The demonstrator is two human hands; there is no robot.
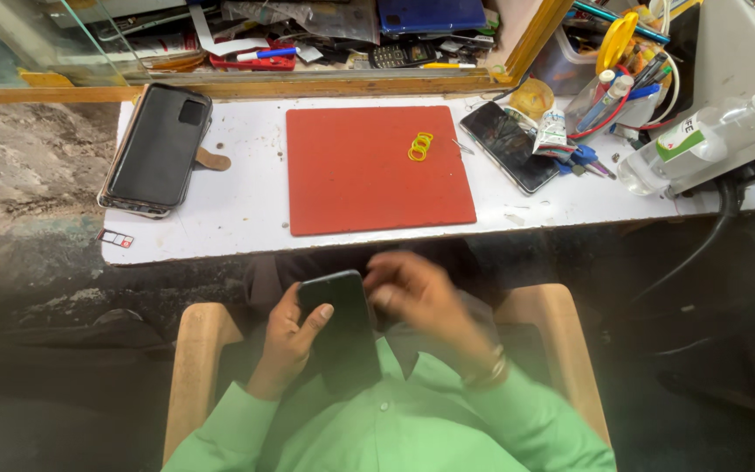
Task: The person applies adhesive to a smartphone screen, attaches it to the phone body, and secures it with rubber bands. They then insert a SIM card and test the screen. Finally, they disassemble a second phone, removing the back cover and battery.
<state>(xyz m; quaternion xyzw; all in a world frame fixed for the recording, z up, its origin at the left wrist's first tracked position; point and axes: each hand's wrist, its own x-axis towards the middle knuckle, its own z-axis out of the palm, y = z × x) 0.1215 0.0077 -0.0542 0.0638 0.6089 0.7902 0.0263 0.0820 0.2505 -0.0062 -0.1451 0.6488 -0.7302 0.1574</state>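
- A black phone case [157, 146] with a folding flap is laid at the far left of the white desk [246, 210], and a small SIM tray [116, 238] is seen at the desk's near left edge.
- A dark smartphone [341, 328] is held below the desk's near edge, over the lap; the left hand [287, 341] has its grip wrapped around the phone's left side, thumb laid on its face.
- A red work mat [369, 170] is spread mid-desk, with yellow rubber bands [420, 146] on its far right part.
- The right hand [421, 301] is blurred, just right of the phone's top; whether its grip is clenched or released cannot be told.
- A second black phone [510, 144] is laid right of the mat, near a clear bottle [701, 144].
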